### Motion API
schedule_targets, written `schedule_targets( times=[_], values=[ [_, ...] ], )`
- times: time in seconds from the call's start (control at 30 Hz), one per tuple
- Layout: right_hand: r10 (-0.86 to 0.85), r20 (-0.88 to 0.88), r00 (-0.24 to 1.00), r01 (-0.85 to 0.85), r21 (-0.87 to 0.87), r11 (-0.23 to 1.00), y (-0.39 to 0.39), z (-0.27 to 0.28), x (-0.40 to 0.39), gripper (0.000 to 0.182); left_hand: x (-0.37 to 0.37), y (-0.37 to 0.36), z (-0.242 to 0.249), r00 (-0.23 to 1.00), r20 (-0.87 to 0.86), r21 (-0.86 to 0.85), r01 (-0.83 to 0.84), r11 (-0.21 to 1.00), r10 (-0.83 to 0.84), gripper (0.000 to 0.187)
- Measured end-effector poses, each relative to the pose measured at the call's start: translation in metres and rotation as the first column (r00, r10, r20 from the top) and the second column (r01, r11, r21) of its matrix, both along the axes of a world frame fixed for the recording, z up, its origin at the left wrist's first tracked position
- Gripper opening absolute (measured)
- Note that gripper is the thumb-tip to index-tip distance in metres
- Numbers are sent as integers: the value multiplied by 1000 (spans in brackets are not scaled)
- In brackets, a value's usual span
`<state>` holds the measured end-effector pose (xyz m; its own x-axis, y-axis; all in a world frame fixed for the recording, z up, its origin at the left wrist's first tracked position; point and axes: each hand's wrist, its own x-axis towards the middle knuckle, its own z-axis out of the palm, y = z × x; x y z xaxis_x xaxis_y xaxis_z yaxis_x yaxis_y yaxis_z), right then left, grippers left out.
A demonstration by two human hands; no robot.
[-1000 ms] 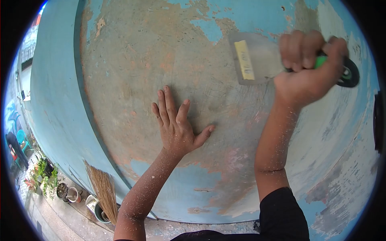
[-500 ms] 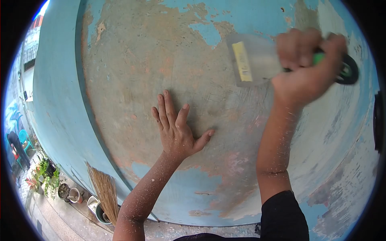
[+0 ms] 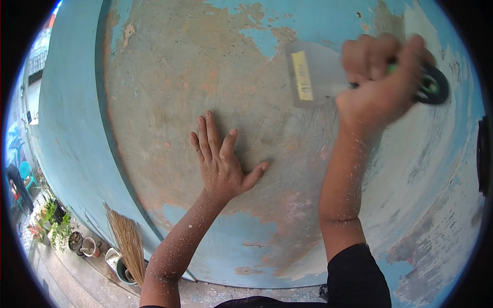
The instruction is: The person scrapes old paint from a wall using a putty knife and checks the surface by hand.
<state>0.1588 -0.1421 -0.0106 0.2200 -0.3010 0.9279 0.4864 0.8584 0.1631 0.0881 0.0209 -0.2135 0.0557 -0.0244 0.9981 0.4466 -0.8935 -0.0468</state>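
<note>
My right hand [image 3: 377,77] is wrapped round the green-and-black handle of a putty knife [image 3: 321,72], slightly blurred. Its wide blade carries a strip of yellow tape with writing and points left, close to the wall; whether its edge touches is hard to tell. The wall [image 3: 169,87] has blue paint worn away over a broad grey-brown patch. My left hand [image 3: 221,167] lies flat on that bare patch with fingers spread, holding nothing. Pale flecks dot both forearms.
A straw broom [image 3: 126,241] leans against the wall's base at lower left. Beside it are a bucket [image 3: 123,272], small pots [image 3: 90,247] and green plants [image 3: 59,226]. Paint flakes lie on the floor below. A person's dark-clad leg [image 3: 19,187] and a turquoise chair [image 3: 26,173] appear farther off.
My right hand and the putty knife have shifted slightly left and up. My left hand stays flat on the wall, while the whole view has moved a little.
</note>
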Motion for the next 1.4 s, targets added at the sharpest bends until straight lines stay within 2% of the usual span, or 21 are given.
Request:
schedule_targets(
  times=[0.03,0.13,0.17,0.23,0.27,0.3,0.37,0.43,0.5,0.57,0.63,0.77,0.83,0.9,1.03,1.07,1.1,1.17,1.3,1.37,1.4],
  values=[
    [1,-4,1000,-1,2,1000,-7,-4,3,50,-1,1,-1,1000,-5,7,7,1000,-7,87],
    [372,177,911,-369,-52,928,-28,-3,19,52,0,3,-3,999,9,1,36,999,-36,90],
    [373,167,913,-369,-57,928,-20,-6,21,52,-1,3,-5,999,2,-7,36,999,-36,90],
    [-64,203,977,67,-5,998,8,-7,2,51,-1,3,-4,1000,2,-8,28,1000,-27,90],
    [-74,87,993,71,28,997,10,-9,-6,52,-1,4,-2,1000,6,-6,24,1000,-24,90],
    [-75,79,994,74,26,997,2,-13,-2,52,-1,4,-4,1000,-2,-9,25,1000,-25,89],
    [200,317,927,-196,-44,980,-21,-10,14,53,-1,4,-3,1000,0,-5,25,1000,-25,89],
    [216,316,924,-203,-75,976,-6,0,23,53,-2,3,-3,1000,-3,-9,31,999,-31,89],
    [-12,182,983,16,-22,1000,6,5,13,53,-3,0,-3,1000,-16,-17,15,1000,-15,88],
    [-16,169,985,19,-19,1000,-3,-1,11,53,-3,-1,-4,1000,-29,-21,2,1000,-3,87],
    [156,148,977,-176,129,976,-18,-5,3,53,-2,1,-2,1000,-10,-11,11,1000,-11,87],
    [61,113,992,-57,-40,998,6,4,13,52,-2,0,-5,1000,-14,-12,-6,1000,6,87],
    [107,82,991,-103,-54,993,-11,4,18,50,0,4,-3,1000,-4,6,23,1000,-23,90],
    [266,268,926,-256,-72,964,-23,3,21,50,0,6,-1,1000,3,9,21,1000,-21,90],
    [13,-11,1000,-14,-68,998,-1,6,-2,50,-2,1,-3,1000,-21,-12,-7,1000,7,88],
    [42,169,985,-30,-73,997,-13,8,20,49,-3,0,-3,1000,-22,-14,-5,1000,5,88],
    [162,185,969,-154,-61,986,-27,8,21,50,-2,1,-1,1000,-16,-7,-1,1000,1,88],
    [-34,25,999,34,-19,999,-9,10,23,50,-2,0,-4,1000,-15,-15,9,1000,-9,88],
    [-20,68,997,25,-65,998,-5,5,2,49,-2,1,-5,1000,-25,-23,4,1000,-4,88],
    [331,159,930,-334,-6,942,-27,6,9,49,-1,4,-1,1000,-16,-20,10,1000,-10,88],
    [299,97,949,-293,-66,954,-19,13,24,49,-1,4,-2,1000,-11,-18,8,1000,-8,89]
  ],
)
